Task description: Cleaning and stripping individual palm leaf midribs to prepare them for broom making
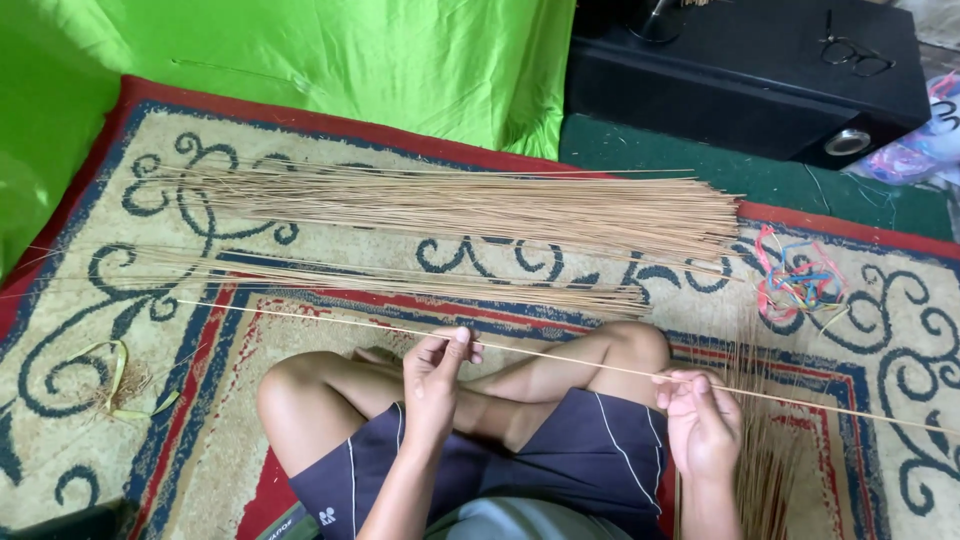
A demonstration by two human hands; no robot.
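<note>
A thin stick (560,357) is lying slantwise across the person's crossed legs, running from the carpet (900,330) at upper left to the right edge of view. The left hand (436,375) is pinching it between thumb and fingertips; the right hand (702,420) is closing its fingers around it further along. Two piles of sticks (480,205) are lying just beyond the knees. Coloured bands (795,280) are resting near the right knee.
</note>
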